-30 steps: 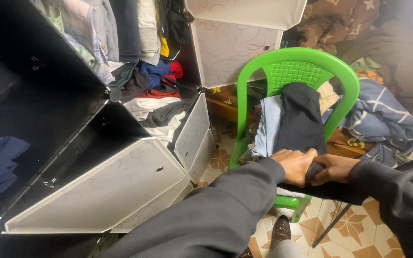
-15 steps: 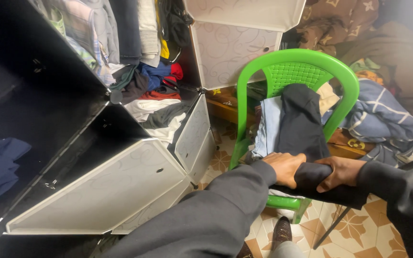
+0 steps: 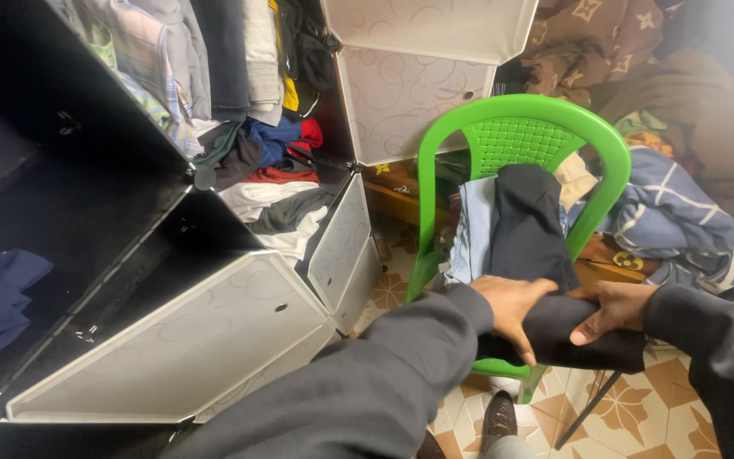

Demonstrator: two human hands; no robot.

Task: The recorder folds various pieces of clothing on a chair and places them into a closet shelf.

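Now the dark, soft fabric garment (image 3: 545, 255) lying over the seat of the green plastic chair (image 3: 520, 127) has a thicker rolled end than half a second ago: the roll at its near edge has grown and the two hands have spread further apart along it. The left hand (image 3: 511, 302) lies fingers down over the roll, curled on the cloth, while the right hand (image 3: 613, 306) presses on its other end, fingers wrapped on the fabric. The upper part of the garment is flat on the seat, on top of a light blue denim piece (image 3: 473, 229). To the left, the open black and white cube wardrobe (image 3: 214, 331) holds heaped clothes (image 3: 265, 161).
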